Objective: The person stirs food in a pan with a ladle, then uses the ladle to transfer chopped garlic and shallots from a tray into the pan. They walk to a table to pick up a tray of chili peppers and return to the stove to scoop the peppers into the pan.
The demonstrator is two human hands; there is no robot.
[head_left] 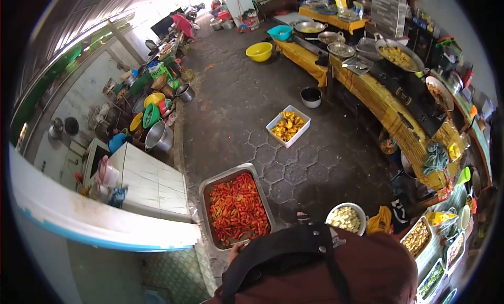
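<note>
Left to right. White tiled counter at left, pots and basins beyond it. Metal tray of red chillies held out low over the paved floor. Left hand shows only as fingertips at the tray's near rim, seemingly gripping it; right hand hidden under the brown garment, grip cannot be told. White tub of yellow pieces on the floor ahead; bowl of pale pieces just right of the tray. Long yellow-clothed table with pans at right.

Risk: tray heavy, full; tilting could spill chillies; floor clutter invites a trip.
</note>
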